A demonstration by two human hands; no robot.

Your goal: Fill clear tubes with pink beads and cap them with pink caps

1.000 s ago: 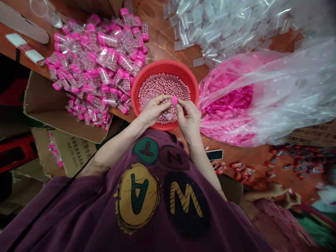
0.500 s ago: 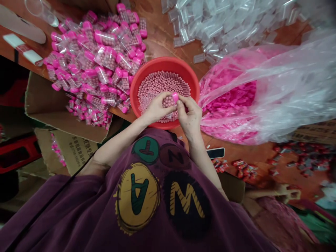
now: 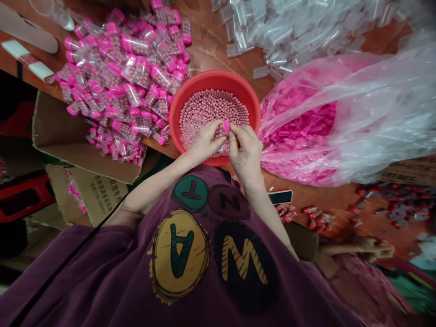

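Observation:
A small clear bottle (image 3: 220, 132) of pink balls is pinched between the thumb and fingers of my left hand (image 3: 204, 140). Its bright pink cap (image 3: 226, 126) sits on the end toward my right hand (image 3: 245, 147), whose thumb and fingertips are closed on the cap. Both hands are over the near side of a red basin (image 3: 254, 102) full of loose pink balls (image 3: 213, 102). A few clear empty bottles (image 3: 194, 129) lie on the balls by my left hand, partly covered by it.
Capped filled bottles (image 3: 136, 68) are heaped at left, spilling toward a cardboard box (image 3: 51, 122). Clear empty bottles (image 3: 272, 27) lie at the back right. A plastic bag (image 3: 368, 109) of pink caps lies right of the basin, near a phone (image 3: 281, 197). Another person's arm (image 3: 340, 249) is at lower right.
The bottle has turned slightly between my hands, and less of its side shows. My right fingers have shifted a little on the cap. At lower right the other person's hand has moved.

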